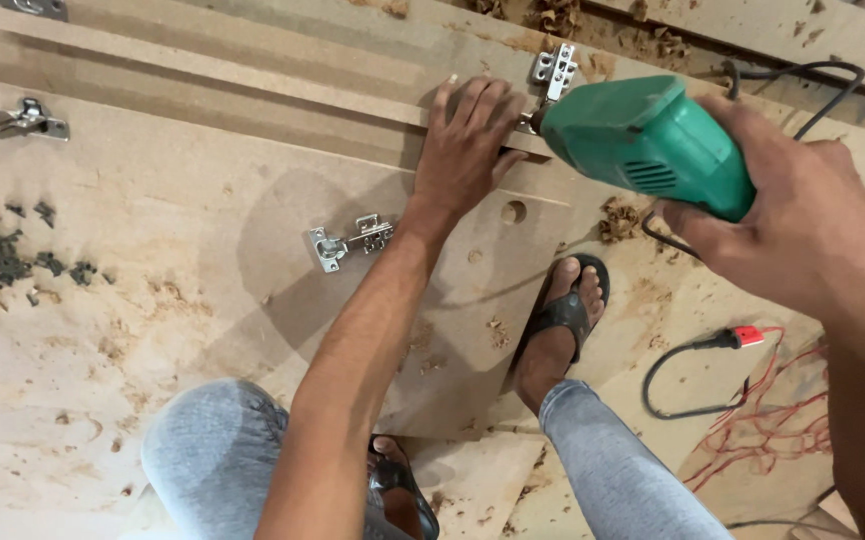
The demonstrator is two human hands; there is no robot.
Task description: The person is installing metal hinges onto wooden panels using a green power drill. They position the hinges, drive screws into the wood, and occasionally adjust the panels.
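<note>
The green electric drill [650,143] sits near the far right of the board, gripped in the person's right hand [783,215], whose fingers wrap closed around its rear and handle. Its nose points left, meeting the edge of a narrow wooden strip [253,75] that runs along the far edge of the board.

Nearest to me are the person's knees in grey jeans [215,455] and a foot in a black sandal [565,318], planted at the right edge of the fibreboard panel [253,300]. On the panel's middle lies a metal cabinet hinge [350,241], with a round drilled hole [513,211] just right of it. Farther on, the left hand [466,148] lies flat, fingers spread open, pressing the strip just beside the drill's nose. A second hinge [555,68] sits just beyond. A pile of dark screws [13,255] lies by the left edge, and a third hinge [21,120] is at the far left.
</note>
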